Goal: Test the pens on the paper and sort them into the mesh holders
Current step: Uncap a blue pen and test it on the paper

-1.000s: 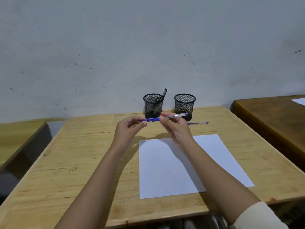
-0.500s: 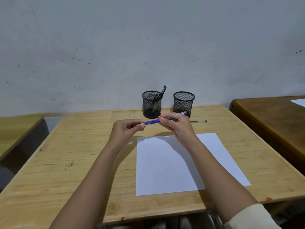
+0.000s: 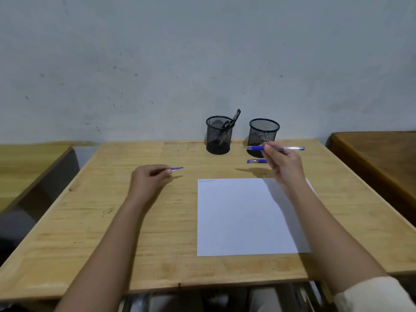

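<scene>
My right hand (image 3: 284, 168) holds an uncapped blue pen (image 3: 288, 148) level in the air, its tip pointing left in front of the right mesh holder (image 3: 263, 131). My left hand (image 3: 150, 178) pinches the blue pen cap (image 3: 177, 169) just above the desk, left of the white paper (image 3: 238, 217). The paper carries small scribbles at its top left corner. The left mesh holder (image 3: 218, 134) has dark pens standing in it. Another blue pen (image 3: 256, 161) lies on the desk in front of the right holder, partly hidden by my right hand.
The wooden desk (image 3: 94, 235) stands against a grey wall. A darker desk (image 3: 380, 154) is to the right and another light one (image 3: 27, 167) to the left, with gaps between.
My hands have pulled apart: the cap came off the pen and went left with my left hand, while my right hand carried the pen to the right and up.
</scene>
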Demonstrator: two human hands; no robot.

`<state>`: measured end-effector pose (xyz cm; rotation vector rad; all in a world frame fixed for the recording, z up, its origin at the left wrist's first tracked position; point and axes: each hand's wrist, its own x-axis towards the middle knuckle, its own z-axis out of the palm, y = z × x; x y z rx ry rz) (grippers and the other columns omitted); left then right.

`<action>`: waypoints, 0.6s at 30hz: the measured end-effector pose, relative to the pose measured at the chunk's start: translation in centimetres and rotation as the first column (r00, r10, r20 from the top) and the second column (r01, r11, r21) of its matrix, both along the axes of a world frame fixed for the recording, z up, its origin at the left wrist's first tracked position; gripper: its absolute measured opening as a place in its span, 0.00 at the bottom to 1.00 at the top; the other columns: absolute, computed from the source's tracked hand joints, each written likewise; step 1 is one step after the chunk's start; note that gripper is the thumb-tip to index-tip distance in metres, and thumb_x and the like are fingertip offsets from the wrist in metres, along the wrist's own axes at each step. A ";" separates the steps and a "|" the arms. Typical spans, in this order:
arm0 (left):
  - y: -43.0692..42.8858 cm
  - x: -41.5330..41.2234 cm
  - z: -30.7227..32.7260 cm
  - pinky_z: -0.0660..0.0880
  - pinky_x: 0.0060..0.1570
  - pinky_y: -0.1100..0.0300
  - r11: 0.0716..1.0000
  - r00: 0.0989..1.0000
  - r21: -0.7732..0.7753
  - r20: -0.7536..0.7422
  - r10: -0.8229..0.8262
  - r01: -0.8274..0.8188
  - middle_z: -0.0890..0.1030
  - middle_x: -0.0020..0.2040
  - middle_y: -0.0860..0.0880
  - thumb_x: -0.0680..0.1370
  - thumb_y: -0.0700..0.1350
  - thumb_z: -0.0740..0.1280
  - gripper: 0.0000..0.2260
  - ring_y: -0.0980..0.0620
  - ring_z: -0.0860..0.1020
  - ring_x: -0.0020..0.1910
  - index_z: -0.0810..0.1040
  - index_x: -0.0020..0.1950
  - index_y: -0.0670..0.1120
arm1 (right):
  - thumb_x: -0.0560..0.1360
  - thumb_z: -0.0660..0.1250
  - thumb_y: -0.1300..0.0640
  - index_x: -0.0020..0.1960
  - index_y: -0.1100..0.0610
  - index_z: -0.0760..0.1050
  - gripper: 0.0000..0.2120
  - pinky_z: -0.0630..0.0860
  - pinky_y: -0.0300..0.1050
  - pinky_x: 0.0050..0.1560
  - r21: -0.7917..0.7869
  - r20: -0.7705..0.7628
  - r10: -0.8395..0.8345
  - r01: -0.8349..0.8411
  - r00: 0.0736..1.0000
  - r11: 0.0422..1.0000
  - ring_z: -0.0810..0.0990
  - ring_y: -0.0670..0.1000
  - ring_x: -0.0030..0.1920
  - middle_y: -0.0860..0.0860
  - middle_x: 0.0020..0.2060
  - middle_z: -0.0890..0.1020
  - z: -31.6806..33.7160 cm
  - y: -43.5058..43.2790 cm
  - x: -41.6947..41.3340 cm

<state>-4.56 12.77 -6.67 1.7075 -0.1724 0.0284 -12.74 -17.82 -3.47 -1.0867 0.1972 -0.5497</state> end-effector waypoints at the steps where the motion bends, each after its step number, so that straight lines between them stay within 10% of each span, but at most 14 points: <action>1: -1.0 -0.1 -0.3 0.76 0.45 0.69 0.998 0.999 0.053 0.041 -0.031 0.029 0.84 0.40 0.49 0.71 0.37 0.72 0.04 0.54 0.81 0.41 0.84 0.41 0.46 | 0.73 0.65 0.69 0.45 0.63 0.77 0.04 0.79 0.32 0.45 0.013 -0.013 0.020 -0.019 1.000 1.000 0.83 0.43 0.40 0.48 0.37 0.85 -0.6 1.1 0.4; 18: -3.7 1.1 -1.0 0.68 0.49 0.65 0.893 0.978 0.450 0.190 -0.089 -0.006 0.80 0.52 0.45 0.74 0.43 0.70 0.13 0.51 0.76 0.49 0.80 0.55 0.38 | 0.73 0.68 0.66 0.50 0.68 0.78 0.07 0.78 0.36 0.53 -0.064 -0.148 0.053 -0.063 0.988 0.996 0.82 0.49 0.43 0.55 0.41 0.82 -2.6 6.3 2.5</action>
